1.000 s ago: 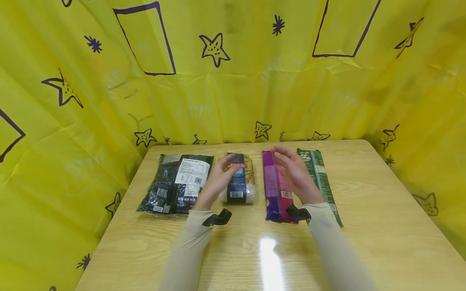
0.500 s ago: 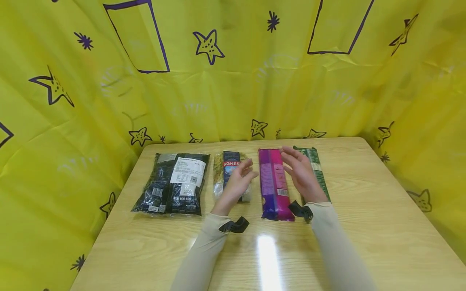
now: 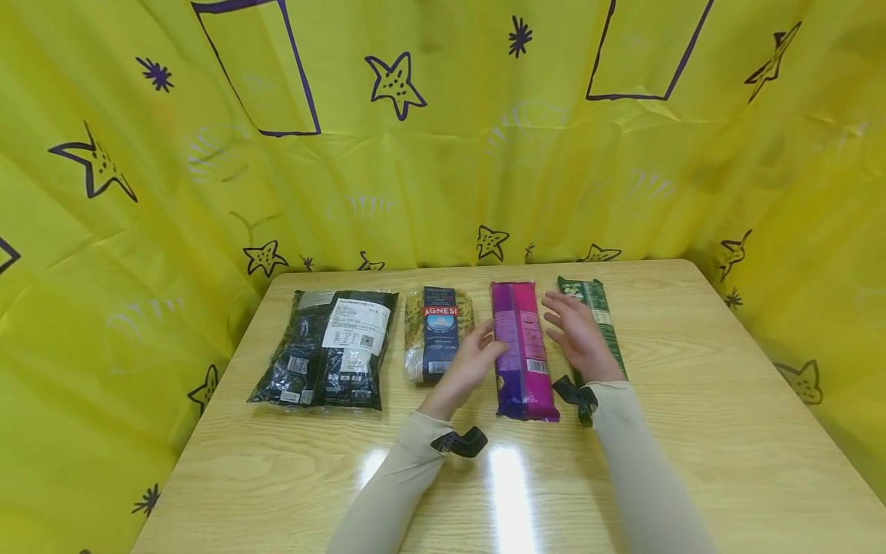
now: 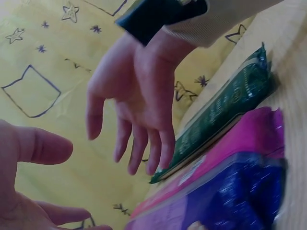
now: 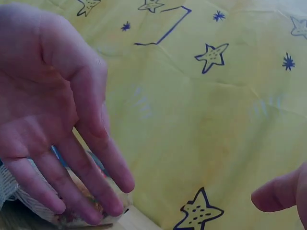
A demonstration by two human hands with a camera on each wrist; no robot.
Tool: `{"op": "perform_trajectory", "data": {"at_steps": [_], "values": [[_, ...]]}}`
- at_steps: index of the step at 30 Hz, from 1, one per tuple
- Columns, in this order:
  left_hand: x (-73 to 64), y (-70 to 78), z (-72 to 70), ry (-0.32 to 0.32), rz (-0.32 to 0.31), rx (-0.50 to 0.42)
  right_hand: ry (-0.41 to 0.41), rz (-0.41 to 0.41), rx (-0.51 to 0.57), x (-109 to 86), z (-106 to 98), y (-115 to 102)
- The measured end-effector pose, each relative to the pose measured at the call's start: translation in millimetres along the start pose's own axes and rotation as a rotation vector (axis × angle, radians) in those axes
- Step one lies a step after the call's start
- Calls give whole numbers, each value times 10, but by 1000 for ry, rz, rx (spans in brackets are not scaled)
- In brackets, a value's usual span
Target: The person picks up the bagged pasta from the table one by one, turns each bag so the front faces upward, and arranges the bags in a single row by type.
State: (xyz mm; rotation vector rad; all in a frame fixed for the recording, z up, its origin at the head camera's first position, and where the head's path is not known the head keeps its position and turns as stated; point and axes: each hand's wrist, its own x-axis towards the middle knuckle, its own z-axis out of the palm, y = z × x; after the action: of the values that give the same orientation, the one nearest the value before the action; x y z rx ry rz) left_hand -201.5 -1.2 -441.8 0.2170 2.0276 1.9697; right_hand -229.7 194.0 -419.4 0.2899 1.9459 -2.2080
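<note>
A long pink and purple packet (image 3: 524,354) lies flat on the table between my two hands. My left hand (image 3: 467,373) is at its left side, fingers and thumb spread apart; I cannot tell whether the fingertips touch the packet. To the right of it hovers my right hand (image 3: 583,338), its fingers loosely extended and nothing in its grasp. Part of a green packet (image 3: 601,308) shows behind that hand. In the left wrist view, the right hand (image 4: 139,91) hangs over the green packet (image 4: 220,110), with the pink and purple packet (image 4: 230,177) below.
An Agnesi pasta bag (image 3: 438,331) with a dark blue label lies left of the pink and purple packet. Further left is a large black bag (image 3: 325,350) with a white sticker. The wooden table (image 3: 706,400) backs onto a yellow curtain (image 3: 443,177).
My left hand has moved right, from over the Agnesi pasta bag to the left side of the pink and purple packet. My right hand has shifted slightly right, uncovering that packet.
</note>
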Motion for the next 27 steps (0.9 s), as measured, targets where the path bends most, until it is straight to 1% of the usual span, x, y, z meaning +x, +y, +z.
{"op": "perform_trajectory", "data": {"at_steps": [2,5,8,10,13,15,21,27], "values": [[2,-23,37,-14,-13,-23,0,17,1,20,-17,24],[-1,-52,85,-8,-46,-15,-8,39,-8,43,-36,60],[-14,-72,125,5,-80,22,-19,59,-20,67,-57,95],[-19,-85,150,7,-90,65,-25,75,-19,76,-69,114],[-20,-110,187,9,-88,119,-33,100,-19,93,-89,138],[-24,-126,207,14,-84,138,-40,111,-16,94,-96,147],[-34,-138,247,35,-100,127,-60,129,-2,91,-109,159],[-37,-144,248,38,-119,121,-64,155,93,126,-85,167]]}}
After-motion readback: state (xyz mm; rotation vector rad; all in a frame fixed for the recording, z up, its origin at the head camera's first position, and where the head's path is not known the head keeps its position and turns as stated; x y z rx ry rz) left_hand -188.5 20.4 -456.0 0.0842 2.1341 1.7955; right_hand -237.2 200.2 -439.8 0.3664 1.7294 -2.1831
